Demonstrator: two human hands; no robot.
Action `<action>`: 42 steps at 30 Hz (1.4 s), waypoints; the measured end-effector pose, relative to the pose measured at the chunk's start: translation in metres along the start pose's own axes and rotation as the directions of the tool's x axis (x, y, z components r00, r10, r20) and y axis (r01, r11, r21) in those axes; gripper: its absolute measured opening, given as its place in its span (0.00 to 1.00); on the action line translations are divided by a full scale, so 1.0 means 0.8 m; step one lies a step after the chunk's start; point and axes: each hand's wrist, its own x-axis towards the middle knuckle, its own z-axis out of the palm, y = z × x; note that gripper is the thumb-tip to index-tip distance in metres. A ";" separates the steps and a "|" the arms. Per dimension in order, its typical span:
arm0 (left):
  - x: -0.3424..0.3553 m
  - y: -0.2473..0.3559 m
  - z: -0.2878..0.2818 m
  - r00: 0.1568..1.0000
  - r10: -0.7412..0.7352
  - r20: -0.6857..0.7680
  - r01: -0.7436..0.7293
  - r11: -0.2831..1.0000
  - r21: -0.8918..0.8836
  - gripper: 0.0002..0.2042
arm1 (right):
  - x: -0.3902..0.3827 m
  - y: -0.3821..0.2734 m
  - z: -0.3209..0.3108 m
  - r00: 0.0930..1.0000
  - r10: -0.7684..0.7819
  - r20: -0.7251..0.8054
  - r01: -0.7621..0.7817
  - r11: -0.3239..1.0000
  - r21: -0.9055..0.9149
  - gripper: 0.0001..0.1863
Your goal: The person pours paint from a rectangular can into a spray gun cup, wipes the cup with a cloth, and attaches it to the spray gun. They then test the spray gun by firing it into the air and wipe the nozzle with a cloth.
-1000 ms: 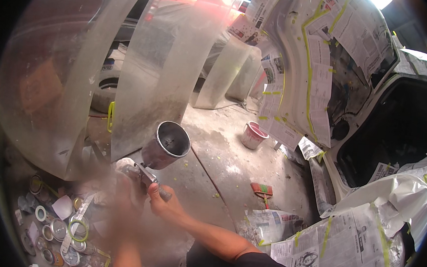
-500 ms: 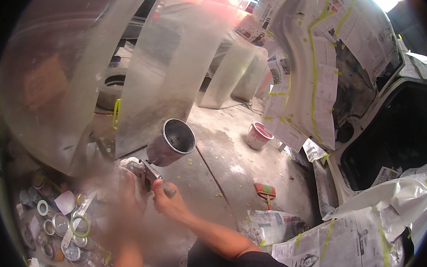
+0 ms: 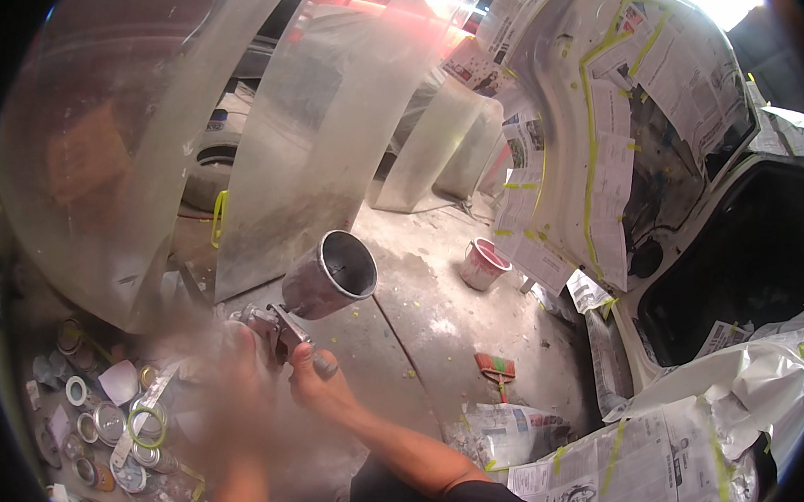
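My right hand (image 3: 318, 386) is closed around the handle of a metal spray gun (image 3: 278, 328) with an open metal cup (image 3: 331, 274) on top, tilted up and to the right. My left hand (image 3: 230, 360) is blurred by motion, right at the gun's front left side; whether it touches the gun is unclear. Both sit above a dusty concrete floor (image 3: 435, 308).
Several small tins and tape rolls (image 3: 106, 417) lie at lower left. Pale car panels (image 3: 335, 136) lean in a row behind. A red-rimmed bucket (image 3: 484, 263) and a brush (image 3: 499, 367) lie on the floor. A car body masked with newspaper (image 3: 610, 162) fills the right.
The spray gun and cup sit slightly higher and more to the right in view. My left hand stays blurred, moving by the gun.
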 end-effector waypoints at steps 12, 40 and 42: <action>0.005 0.000 -0.019 0.953 -0.151 0.261 0.257 0.862 -0.437 0.17 | -0.003 0.015 0.002 0.995 -0.095 -0.009 0.094 0.991 -0.091 0.41; 0.010 0.006 -0.031 0.951 -0.036 0.307 0.115 0.963 -0.243 0.17 | -0.002 0.013 0.004 0.994 -0.104 0.037 0.103 0.994 0.023 0.39; 0.004 0.019 -0.005 0.935 0.022 0.353 0.084 0.955 -0.284 0.16 | -0.003 0.016 0.004 0.991 -0.133 0.006 0.133 0.991 -0.022 0.39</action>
